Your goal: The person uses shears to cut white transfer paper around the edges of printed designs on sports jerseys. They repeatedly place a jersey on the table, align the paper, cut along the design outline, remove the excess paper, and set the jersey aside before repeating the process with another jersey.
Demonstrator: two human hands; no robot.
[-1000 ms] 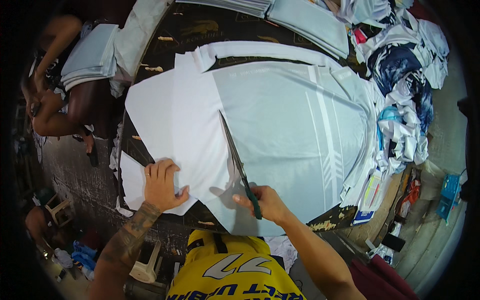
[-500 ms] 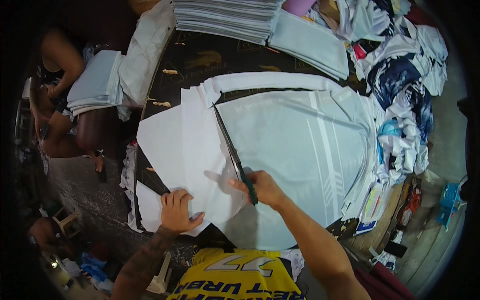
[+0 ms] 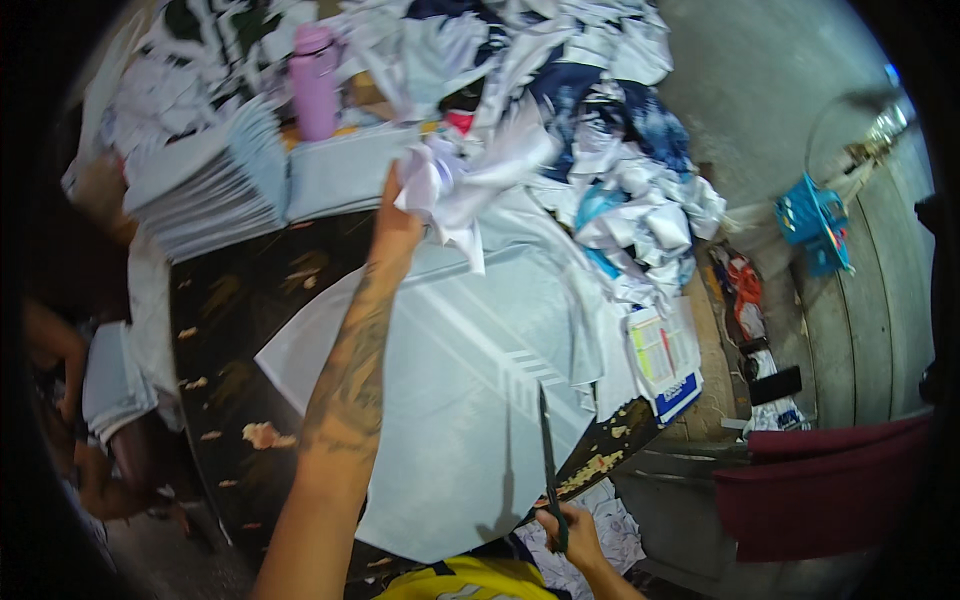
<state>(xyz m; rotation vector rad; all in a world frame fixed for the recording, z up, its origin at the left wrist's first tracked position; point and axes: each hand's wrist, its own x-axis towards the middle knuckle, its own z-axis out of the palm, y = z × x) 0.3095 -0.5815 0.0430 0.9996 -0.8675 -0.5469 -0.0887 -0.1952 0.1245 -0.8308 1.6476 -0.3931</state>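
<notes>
My left hand [image 3: 398,212], at the far side of the table, grips a bunch of white fabric scraps [image 3: 470,190], blurred by motion and lifted above the cloth. Close to my body on the right, my right hand [image 3: 580,538] is closed round the dark green handles of a pair of long scissors [image 3: 548,445]. Their blades point away from me, over the right edge of a pale grey fabric panel [image 3: 450,450] with white stripes. That panel spreads over the dark table [image 3: 235,330], and my tattooed left forearm crosses its left part.
Folded grey cloth stacks [image 3: 215,190] and a lilac bottle [image 3: 315,90] stand at the back. White and navy fabric is heaped [image 3: 640,120] at the far right. Papers [image 3: 662,350] lie on the right edge; a blue basket [image 3: 815,225] is beyond. Someone sits at the left.
My left hand has left the near edge and reached far forward, now holding white scraps. The white pieces are off the grey panel. The scissors have moved right and nearer me. The view has turned right.
</notes>
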